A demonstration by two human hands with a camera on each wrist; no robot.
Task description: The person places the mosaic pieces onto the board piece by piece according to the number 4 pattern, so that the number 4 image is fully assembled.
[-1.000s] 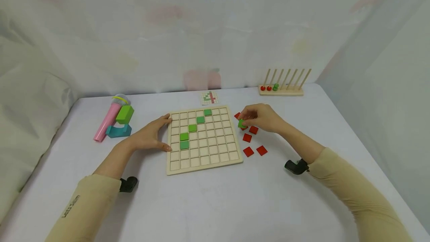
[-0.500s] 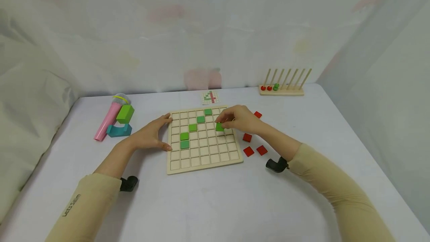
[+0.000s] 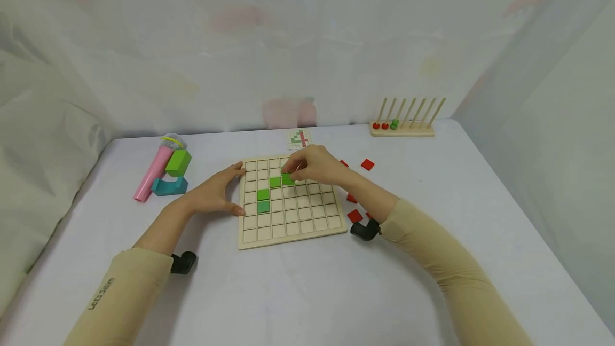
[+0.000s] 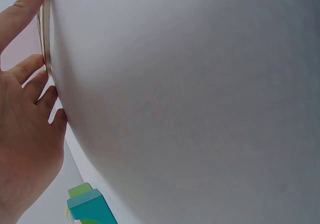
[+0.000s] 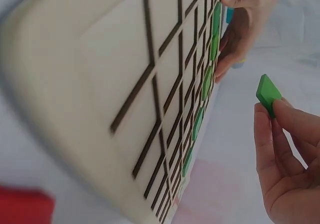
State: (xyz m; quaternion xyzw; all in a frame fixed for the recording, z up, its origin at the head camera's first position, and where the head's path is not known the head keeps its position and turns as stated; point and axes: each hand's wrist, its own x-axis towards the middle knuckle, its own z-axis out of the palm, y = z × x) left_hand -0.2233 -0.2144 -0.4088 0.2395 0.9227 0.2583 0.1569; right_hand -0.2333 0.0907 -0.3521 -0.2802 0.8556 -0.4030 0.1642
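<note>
A wooden grid board (image 3: 298, 223) lies on the white table, with green square tiles (image 3: 263, 195) set in a rising diagonal of its cells. My right hand (image 3: 319, 166) pinches another green tile (image 5: 268, 92) between thumb and fingers, over the middle of the board. In the right wrist view that tile is tilted and apart from the board's surface. My left hand (image 3: 215, 192) rests at the board's left edge, thumb and fingers spread and touching its rim, as the left wrist view also shows. Part of the upper diagonal is hidden behind my right hand in the head view.
Several red tiles (image 3: 355, 216) lie right of the board, partly under my right forearm. A small pattern card (image 3: 294, 140) lies behind it. A peg rack (image 3: 402, 131) with red and green beads stands back right. Left are a pink toy microphone (image 3: 155, 174), green block (image 3: 178, 163) and teal block (image 3: 170, 187).
My right hand has carried the green tile leftward from among the red tiles to over the board's middle. My left hand has stayed at the board's left edge.
</note>
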